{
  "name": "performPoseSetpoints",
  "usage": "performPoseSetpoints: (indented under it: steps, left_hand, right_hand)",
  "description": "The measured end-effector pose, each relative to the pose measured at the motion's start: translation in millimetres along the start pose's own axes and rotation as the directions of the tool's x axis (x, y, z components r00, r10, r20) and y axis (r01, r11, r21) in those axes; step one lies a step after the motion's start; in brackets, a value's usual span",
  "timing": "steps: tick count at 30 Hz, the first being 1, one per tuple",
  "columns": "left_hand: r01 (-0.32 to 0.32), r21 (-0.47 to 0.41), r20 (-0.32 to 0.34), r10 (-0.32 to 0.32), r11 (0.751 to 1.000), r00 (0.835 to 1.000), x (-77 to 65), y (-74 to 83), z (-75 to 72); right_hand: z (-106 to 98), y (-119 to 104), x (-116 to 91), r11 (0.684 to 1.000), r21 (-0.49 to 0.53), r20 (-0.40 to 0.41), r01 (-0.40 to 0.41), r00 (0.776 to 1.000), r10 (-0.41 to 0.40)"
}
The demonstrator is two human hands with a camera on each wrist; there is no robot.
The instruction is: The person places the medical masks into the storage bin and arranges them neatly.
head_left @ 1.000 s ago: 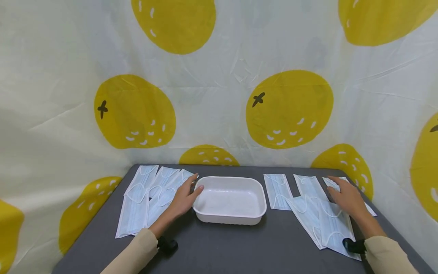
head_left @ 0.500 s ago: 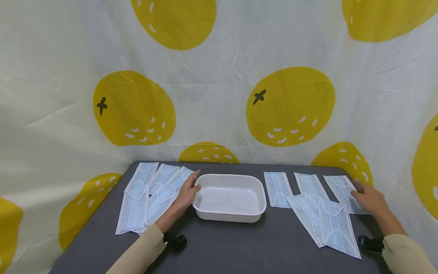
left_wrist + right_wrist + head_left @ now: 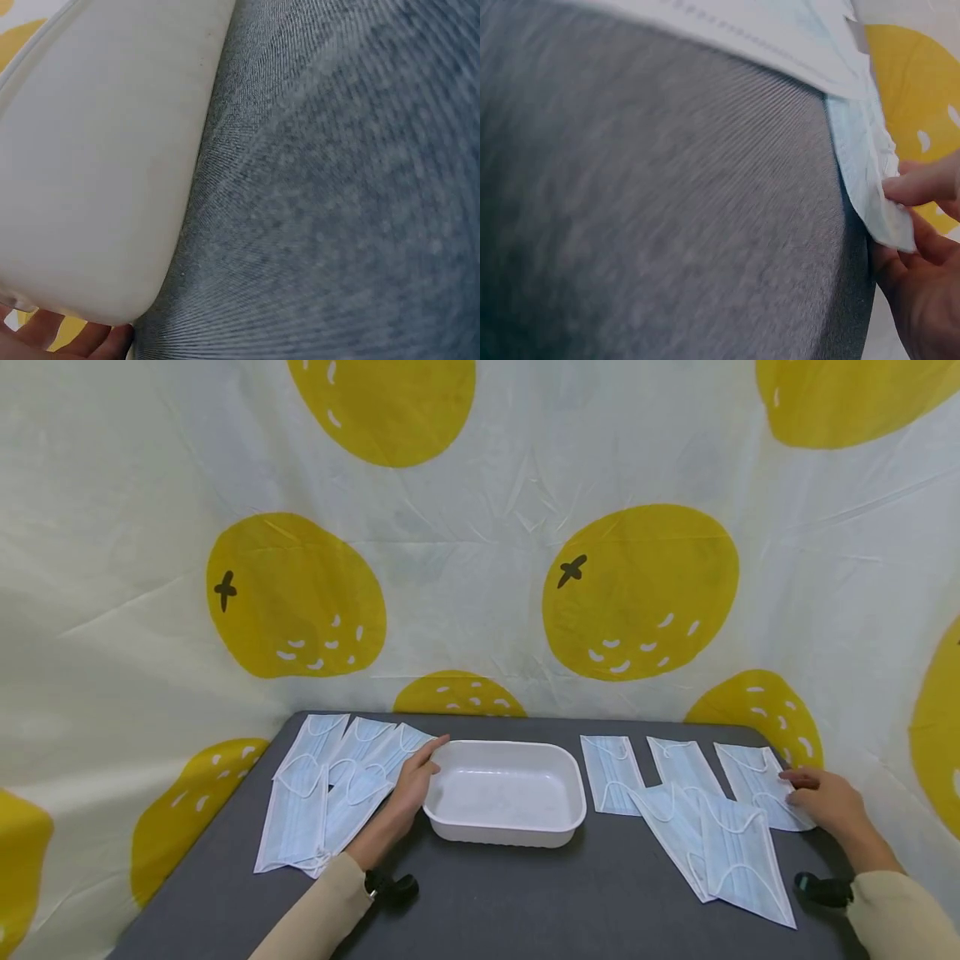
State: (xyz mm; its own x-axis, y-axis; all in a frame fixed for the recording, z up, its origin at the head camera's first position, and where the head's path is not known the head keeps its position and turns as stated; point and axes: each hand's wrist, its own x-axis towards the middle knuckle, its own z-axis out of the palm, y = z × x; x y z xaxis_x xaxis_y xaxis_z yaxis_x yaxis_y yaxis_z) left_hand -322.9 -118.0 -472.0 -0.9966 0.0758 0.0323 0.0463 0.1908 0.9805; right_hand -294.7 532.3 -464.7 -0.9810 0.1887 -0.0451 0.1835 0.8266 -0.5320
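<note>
My left hand [image 3: 411, 781] lies along the left end of a white plastic tub [image 3: 510, 835], its thumb at the rim and index finger stretched past the far corner. In the left wrist view its fingers [image 3: 88, 339] show just beyond the tub's end wall [image 3: 97, 172]. My right hand [image 3: 831, 802] pinches the right edge of a light blue face mask [image 3: 757, 781] at the back right. The right wrist view shows the thumb above and fingers beneath the lifted mask edge [image 3: 881, 214]. Several more masks [image 3: 742, 852] lie to this hand's left, some overlapping.
Several overlapping face masks [image 3: 296, 818] lie left of the left hand. One mask [image 3: 611, 777] lies just right of the tub. The dark grey table [image 3: 555, 902] ends at a white curtain [image 3: 465, 602] printed with yellow fruit.
My right hand has moved rightward off the masks to the far-right mask's outer edge and pinches it. The left hand stays at the tub, its thumb drawn back from inside the rim.
</note>
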Motion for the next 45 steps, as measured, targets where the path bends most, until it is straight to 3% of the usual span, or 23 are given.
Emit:
performPoseSetpoints:
  steps: [7, 17, 26, 38, 45]
  left_hand:
    - [0.045, -0.009, 0.024, -0.044, 0.999, 0.999, 2.8, -1.5, -0.2]
    - [0.043, -0.099, 0.09, -0.034, 0.994, 0.995, 9.1, -7.3, -2.5]
    - [0.035, -0.114, 0.137, -0.019, 0.993, 0.99, 9.1, -7.6, -4.8]
    - [0.041, -0.106, 0.118, -0.028, 0.994, 0.993, 9.4, -8.0, -4.3]
    - [0.042, -0.106, 0.12, -0.029, 0.993, 0.992, 10.0, -7.6, -4.5]
  right_hand:
    - [1, -4, -2, 0.961, 0.221, 0.091, -0.167, 0.984, 0.15]
    - [3, -16, -3, 0.955, 0.225, -0.001, -0.191, 0.981, 0.197]
    - [1, -25, -1, 0.967, 0.204, -0.081, -0.152, 0.982, 0.171]
    - [-10, -43, -3, 0.986, 0.137, -0.143, -0.092, 0.983, 0.112]
    - [-14, -56, -1, 0.996, 0.086, -0.232, -0.038, 0.971, 0.057]
